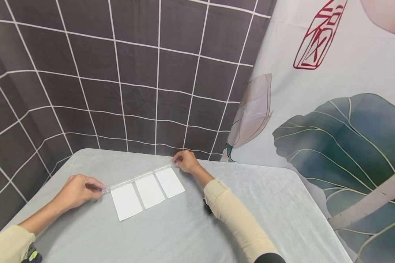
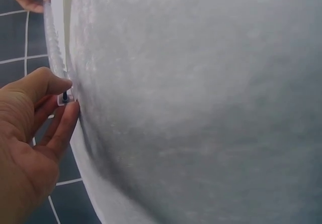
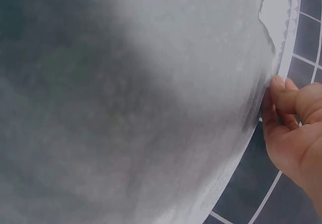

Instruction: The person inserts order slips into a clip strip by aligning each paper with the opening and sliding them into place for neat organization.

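Note:
A clear plastic ruler [image 1: 129, 181] with a wavy edge, seen also in the right wrist view, runs slantwise between the two hands. My left hand [image 1: 79, 190] pinches its near-left end between thumb and fingers. At the far-right end, my right hand [image 1: 187, 161] grips it between thumb and fingertips. Three white paper cards line up side by side along the ruler's lower edge: a left card [image 1: 126, 202], a middle card [image 1: 150, 191] and a right card [image 1: 170, 182]. Narrow gaps separate them. Whether the cards are fixed to the ruler, I cannot tell.
A light grey cloth covers the table [image 1: 171, 233]. Behind its far edge hangs a dark curtain [image 1: 138, 95] with a white grid. To the right is a white hanging [image 1: 283, 87] printed with large leaves and a red seal.

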Available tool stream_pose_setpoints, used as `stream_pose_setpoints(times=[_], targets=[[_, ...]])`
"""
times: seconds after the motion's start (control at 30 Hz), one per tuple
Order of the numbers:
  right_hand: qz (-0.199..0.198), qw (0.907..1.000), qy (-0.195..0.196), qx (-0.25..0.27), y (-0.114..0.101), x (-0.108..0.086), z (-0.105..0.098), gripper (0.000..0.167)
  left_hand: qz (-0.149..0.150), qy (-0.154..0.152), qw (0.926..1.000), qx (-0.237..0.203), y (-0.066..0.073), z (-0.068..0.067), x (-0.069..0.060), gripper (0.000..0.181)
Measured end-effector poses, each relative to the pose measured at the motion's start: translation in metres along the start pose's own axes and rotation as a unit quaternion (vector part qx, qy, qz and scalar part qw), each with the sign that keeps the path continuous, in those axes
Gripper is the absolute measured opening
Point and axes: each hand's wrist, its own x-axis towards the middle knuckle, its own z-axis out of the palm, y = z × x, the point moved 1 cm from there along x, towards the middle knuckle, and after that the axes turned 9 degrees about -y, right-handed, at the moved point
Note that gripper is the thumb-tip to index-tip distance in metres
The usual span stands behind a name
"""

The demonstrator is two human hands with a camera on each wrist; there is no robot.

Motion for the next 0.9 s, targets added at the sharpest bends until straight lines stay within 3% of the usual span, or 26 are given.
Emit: stream_pose_setpoints(times=[0.3, 0.47, 0.73, 0.9], targets=[[-0.011, 0.9995, 0.019, -0.023, 0.05, 0.022, 0.002, 0.019, 0.03, -0.016, 0.9994, 0.008, 0.003, -0.007, 0.026, 0.02], [-0.022, 0.9985, 0.026, -0.043, 0.053, 0.003, -0.016, 0.018, 0.042, -0.032, 0.9986, 0.008, 0.009, -0.006, 0.045, 0.02], [0.011, 0.9995, 0.02, -0.021, 0.046, -0.035, -0.046, 0.017, 0.076, -0.06, 0.9953, 0.0, 0.023, 0.002, 0.077, 0.019], [0.03, 0.9991, 0.021, -0.022, 0.054, -0.048, -0.06, 0.017, 0.094, -0.082, 0.9922, 0.001, 0.032, 0.008, 0.098, 0.019]])
